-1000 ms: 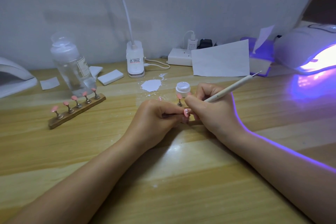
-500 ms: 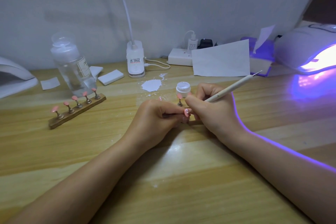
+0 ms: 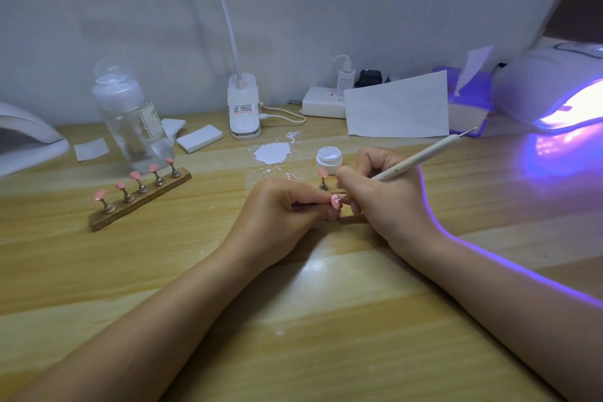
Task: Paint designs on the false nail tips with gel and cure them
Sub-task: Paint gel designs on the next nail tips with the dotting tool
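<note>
I take the small white gel jar (image 3: pixel 329 159) as my landmark on the wooden table (image 3: pixel 293 320). Just in front of it my left hand (image 3: pixel 277 209) pinches a pink nail tip (image 3: pixel 336 201) by its stand, fingers curled tight around it. My right hand (image 3: pixel 388 196), touching the left just beside the jar, grips a pale dotting pen (image 3: pixel 421 157) in a writing hold; its rear metal point sticks out up and to the right of the jar, and its working end sits at the held tip, though my fingers hide the exact contact. Another pink tip on a metal stand (image 3: pixel 323 177) stands right against the jar's front. Behind the jar to the left lies a white smear (image 3: pixel 272 153) on the wood. Well left of the jar a wooden holder (image 3: pixel 140 202) carries five pink tips on pegs, with a clear bottle (image 3: pixel 130 117) behind it. Far right of the jar a curing lamp (image 3: pixel 554 88) glows violet. Behind the jar a sheet of white paper (image 3: pixel 398 106) leans upright.
</note>
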`<state>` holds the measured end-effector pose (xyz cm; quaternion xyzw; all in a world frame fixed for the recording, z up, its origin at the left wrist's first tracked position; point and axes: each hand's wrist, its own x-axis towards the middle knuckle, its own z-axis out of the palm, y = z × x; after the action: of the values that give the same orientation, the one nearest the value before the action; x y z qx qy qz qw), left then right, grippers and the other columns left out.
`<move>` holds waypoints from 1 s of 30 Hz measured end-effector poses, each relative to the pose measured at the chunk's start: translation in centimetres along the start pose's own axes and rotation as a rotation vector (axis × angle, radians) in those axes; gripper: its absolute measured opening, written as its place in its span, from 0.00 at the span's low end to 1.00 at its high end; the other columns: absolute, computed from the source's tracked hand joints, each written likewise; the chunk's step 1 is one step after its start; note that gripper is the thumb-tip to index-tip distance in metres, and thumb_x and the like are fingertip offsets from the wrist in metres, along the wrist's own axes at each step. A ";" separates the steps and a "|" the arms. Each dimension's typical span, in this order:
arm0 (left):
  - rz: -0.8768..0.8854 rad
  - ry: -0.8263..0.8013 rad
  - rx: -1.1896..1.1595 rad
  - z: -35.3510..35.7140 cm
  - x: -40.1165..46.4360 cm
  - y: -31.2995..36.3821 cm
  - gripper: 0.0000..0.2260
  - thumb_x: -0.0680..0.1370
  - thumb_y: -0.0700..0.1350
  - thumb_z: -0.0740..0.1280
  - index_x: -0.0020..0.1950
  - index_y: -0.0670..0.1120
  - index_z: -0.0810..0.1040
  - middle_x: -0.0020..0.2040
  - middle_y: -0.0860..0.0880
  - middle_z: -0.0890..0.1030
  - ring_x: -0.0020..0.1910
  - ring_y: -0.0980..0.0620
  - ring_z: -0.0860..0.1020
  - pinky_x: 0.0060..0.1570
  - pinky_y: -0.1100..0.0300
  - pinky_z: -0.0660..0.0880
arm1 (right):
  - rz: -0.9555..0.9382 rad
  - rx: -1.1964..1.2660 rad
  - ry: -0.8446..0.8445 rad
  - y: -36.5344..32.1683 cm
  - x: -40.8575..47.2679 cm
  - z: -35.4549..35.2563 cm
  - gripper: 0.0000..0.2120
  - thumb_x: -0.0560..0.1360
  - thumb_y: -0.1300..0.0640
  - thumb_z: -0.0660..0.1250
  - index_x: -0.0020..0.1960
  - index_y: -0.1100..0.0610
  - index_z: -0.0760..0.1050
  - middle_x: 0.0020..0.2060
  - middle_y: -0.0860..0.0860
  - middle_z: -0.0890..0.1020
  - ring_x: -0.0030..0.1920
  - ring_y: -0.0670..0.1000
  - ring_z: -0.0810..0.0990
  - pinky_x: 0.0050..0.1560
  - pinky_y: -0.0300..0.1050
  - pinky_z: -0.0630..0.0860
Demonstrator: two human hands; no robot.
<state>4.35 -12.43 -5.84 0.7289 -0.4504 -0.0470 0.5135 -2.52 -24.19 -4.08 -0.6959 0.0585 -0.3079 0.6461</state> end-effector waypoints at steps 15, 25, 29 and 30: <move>0.024 -0.008 -0.004 0.0 0.0 0.1 0.05 0.70 0.36 0.71 0.45 0.41 0.84 0.34 0.54 0.82 0.31 0.73 0.72 0.35 0.75 0.67 | 0.000 -0.047 0.006 0.5 0.1 0.0 0.20 0.68 0.71 0.64 0.24 0.58 0.59 0.14 0.45 0.66 0.16 0.43 0.65 0.20 0.30 0.61; 0.023 0.009 0.011 0.0 0.1 -0.1 0.05 0.70 0.35 0.71 0.44 0.42 0.84 0.27 0.63 0.78 0.30 0.73 0.71 0.33 0.76 0.66 | 0.017 -0.027 -0.014 0.2 0.0 0.0 0.20 0.69 0.71 0.63 0.24 0.59 0.60 0.14 0.45 0.67 0.16 0.41 0.66 0.20 0.30 0.62; 0.034 0.008 0.014 0.1 0.1 -0.1 0.06 0.70 0.35 0.71 0.45 0.42 0.83 0.28 0.63 0.79 0.30 0.74 0.71 0.33 0.77 0.65 | -0.011 -0.084 0.027 0.4 0.1 0.0 0.20 0.67 0.68 0.65 0.23 0.57 0.59 0.16 0.49 0.64 0.19 0.46 0.64 0.21 0.33 0.61; 0.034 0.008 0.012 0.1 0.1 0.0 0.06 0.70 0.35 0.71 0.45 0.42 0.83 0.30 0.62 0.80 0.30 0.73 0.72 0.33 0.77 0.65 | -0.003 -0.071 0.023 0.3 0.1 0.0 0.20 0.68 0.69 0.65 0.24 0.57 0.59 0.16 0.49 0.64 0.18 0.45 0.64 0.21 0.32 0.61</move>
<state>4.38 -12.51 -5.88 0.7243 -0.4611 -0.0325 0.5116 -2.31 -24.28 -4.36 -0.7150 0.0754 -0.3146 0.6198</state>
